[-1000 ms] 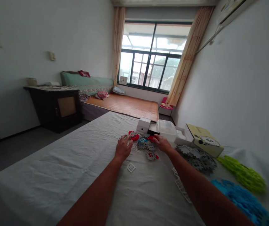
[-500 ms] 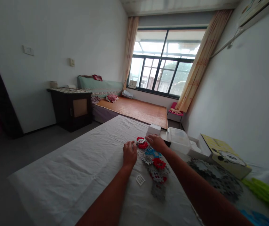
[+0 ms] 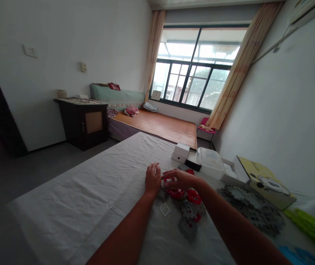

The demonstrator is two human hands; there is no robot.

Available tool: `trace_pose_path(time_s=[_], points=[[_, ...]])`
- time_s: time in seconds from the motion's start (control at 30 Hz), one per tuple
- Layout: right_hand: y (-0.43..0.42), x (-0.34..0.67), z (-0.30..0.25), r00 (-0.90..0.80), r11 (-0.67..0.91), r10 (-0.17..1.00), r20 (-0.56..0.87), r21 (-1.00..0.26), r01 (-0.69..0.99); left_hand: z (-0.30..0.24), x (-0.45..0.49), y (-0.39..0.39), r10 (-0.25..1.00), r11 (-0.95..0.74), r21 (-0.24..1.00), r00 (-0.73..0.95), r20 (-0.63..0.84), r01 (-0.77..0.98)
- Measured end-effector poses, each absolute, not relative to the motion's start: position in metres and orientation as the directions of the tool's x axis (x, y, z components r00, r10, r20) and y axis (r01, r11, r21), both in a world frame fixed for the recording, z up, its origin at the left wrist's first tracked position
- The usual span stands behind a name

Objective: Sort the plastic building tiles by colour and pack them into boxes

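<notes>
On the white sheet (image 3: 91,198) lies a strip of joined red and grey plastic tiles (image 3: 186,206). My right hand (image 3: 178,179) rests palm down on its far end, fingers curled over a white and red piece. My left hand (image 3: 153,179) is just left of it, fingers bent and raised at the strip's edge; what they pinch is hidden. A single white grid tile (image 3: 164,209) lies loose near my left wrist.
A heap of grey tiles (image 3: 252,208) lies to the right, with green tiles (image 3: 311,226) and blue tiles (image 3: 297,255) beyond. A white box (image 3: 181,152), a clear lidded tub (image 3: 211,162) and a yellow carton (image 3: 266,182) stand at the far edge. A dark cabinet (image 3: 82,123) stands left.
Both hands have drawn closer together and nearer to me, dragging the tile strip along. The blue tiles in it no longer show. My view has shifted slightly.
</notes>
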State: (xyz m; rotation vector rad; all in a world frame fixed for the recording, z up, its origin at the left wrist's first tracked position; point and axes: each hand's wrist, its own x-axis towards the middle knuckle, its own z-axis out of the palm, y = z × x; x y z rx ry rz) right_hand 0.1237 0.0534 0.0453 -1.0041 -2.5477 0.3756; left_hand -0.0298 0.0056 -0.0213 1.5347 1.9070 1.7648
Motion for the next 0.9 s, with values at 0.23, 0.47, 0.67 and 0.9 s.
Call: trace_pose_path(time_s=[0.23, 0.47, 0.67, 0.9], points=[[0.083, 0.179, 0.051, -0.585, 0.598, 0.796, 0.154, -0.346, 0.723, -0.010, -0.020, -0.007, 0.855, -0.332, 0.685, -0.099, 0.509, 0.648], [0.046, 0.199, 0.037, -0.612, 0.619, 0.772, 0.170, -0.416, 0.666, -0.002, -0.015, -0.018, 0.882, -0.406, 0.622, 0.110, 0.457, 0.670], [-0.009, 0.221, 0.061, -0.495, 0.548, 0.831, 0.255, -0.524, 0.652, 0.004, -0.019, -0.016, 0.908, -0.376, 0.650, 0.124, 0.399, 0.660], [-0.061, 0.218, 0.045, -0.434, 0.521, 0.853, 0.289, -0.445, 0.728, 0.004, -0.016, -0.017, 0.925, -0.343, 0.658, 0.117, 0.363, 0.670]])
